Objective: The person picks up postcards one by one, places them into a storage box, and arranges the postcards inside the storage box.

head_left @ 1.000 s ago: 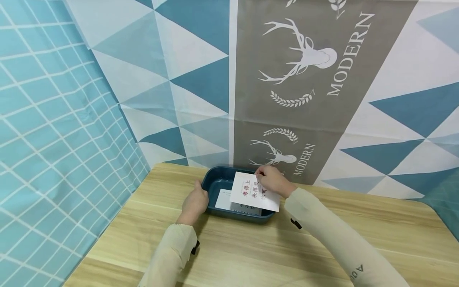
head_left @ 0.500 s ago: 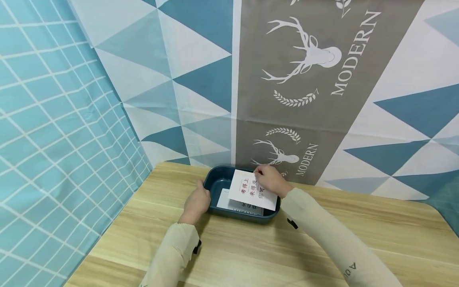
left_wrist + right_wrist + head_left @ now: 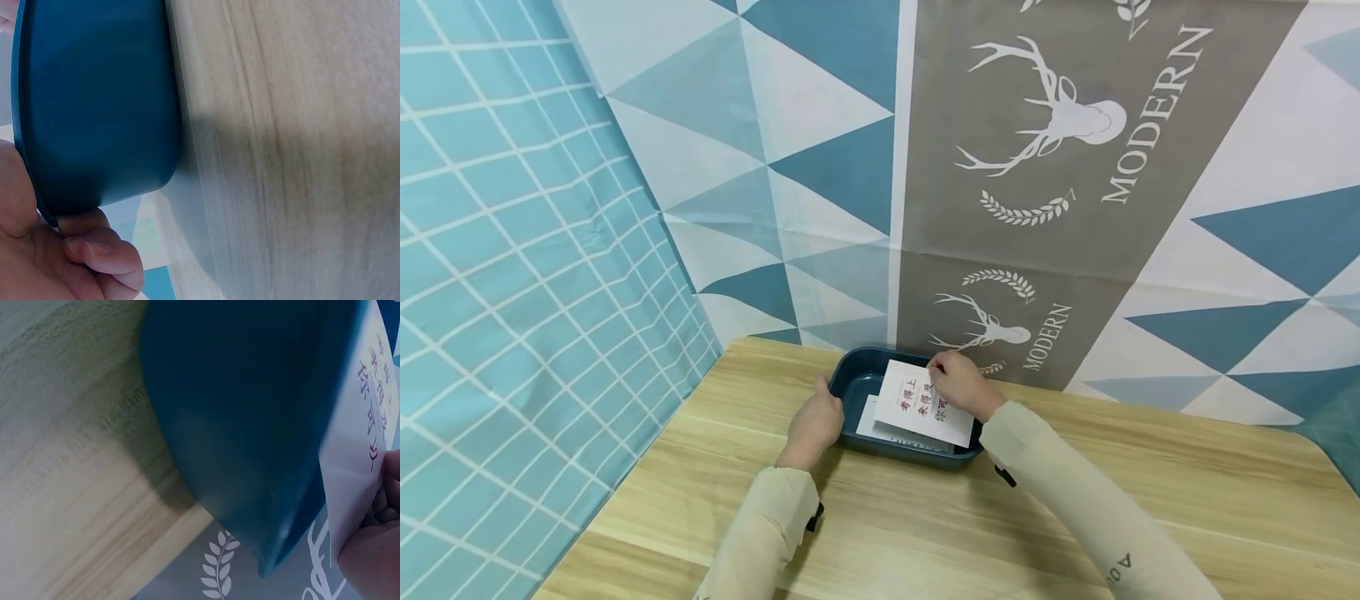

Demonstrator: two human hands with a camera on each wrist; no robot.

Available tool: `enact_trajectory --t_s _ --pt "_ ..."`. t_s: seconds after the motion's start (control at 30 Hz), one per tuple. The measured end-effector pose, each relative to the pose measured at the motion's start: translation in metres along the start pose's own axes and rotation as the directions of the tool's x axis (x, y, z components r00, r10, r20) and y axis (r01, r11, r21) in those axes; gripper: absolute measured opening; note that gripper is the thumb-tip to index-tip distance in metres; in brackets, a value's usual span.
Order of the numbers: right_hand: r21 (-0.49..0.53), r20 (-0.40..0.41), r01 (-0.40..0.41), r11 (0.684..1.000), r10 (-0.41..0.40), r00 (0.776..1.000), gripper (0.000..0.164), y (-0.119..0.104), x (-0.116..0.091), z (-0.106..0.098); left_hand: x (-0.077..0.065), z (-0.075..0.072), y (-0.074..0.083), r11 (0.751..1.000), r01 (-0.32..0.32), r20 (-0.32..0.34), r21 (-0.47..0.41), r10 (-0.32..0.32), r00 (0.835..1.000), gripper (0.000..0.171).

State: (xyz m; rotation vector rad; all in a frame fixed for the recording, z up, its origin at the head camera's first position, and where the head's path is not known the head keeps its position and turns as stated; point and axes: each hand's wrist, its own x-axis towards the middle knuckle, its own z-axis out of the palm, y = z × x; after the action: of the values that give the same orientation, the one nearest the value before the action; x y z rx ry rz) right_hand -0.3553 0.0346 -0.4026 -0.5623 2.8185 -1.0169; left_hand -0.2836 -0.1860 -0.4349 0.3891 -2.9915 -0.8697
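Observation:
A dark blue rectangular tray (image 3: 856,367) stands on the wooden table near its back edge. My left hand (image 3: 815,421) grips the tray's left end, thumb on one side of the rim and curled fingers (image 3: 109,253) beneath it in the left wrist view. Between thumb and fingers, my right hand (image 3: 962,382) pinches a white card (image 3: 910,404) printed with red characters. The card is tilted over the tray's right part, its lower corner near the front rim. Under it, inside the tray, lies another white card (image 3: 869,421) with dark print, mostly covered.
The wooden table (image 3: 880,525) stretches in front of the tray and to both sides. A patterned cloth wall (image 3: 820,208) with deer motifs rises right behind the tray. A blue checked cloth (image 3: 550,292) hangs along the left side.
The right hand and its card have dropped slightly and shifted a little left over the tray, covering more of the lower card. The left hand keeps its grip on the tray.

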Motion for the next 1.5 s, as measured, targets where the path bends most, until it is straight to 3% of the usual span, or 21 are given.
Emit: enact_trajectory --t_s 0.33,1.0,1.5 --pt "-0.002 0.035 -0.018 1.0 0.018 0.999 0.023 0.006 -0.001 0.019 -0.002 0.003 0.0 1.0 0.016 0.005 -0.018 -0.016 1.0 0.033" --pt "0.003 0.077 -0.013 1.0 0.013 0.997 0.024 0.011 0.001 0.04 -0.001 0.003 -0.002 0.999 -0.028 -0.009 -0.028 0.027 1.0 0.033" --pt "-0.034 0.1 0.012 0.999 -0.008 0.995 0.02 0.017 0.007 0.053 0.001 0.0 0.0 1.0 0.007 -0.009 -0.008 -0.007 1.0 0.038"
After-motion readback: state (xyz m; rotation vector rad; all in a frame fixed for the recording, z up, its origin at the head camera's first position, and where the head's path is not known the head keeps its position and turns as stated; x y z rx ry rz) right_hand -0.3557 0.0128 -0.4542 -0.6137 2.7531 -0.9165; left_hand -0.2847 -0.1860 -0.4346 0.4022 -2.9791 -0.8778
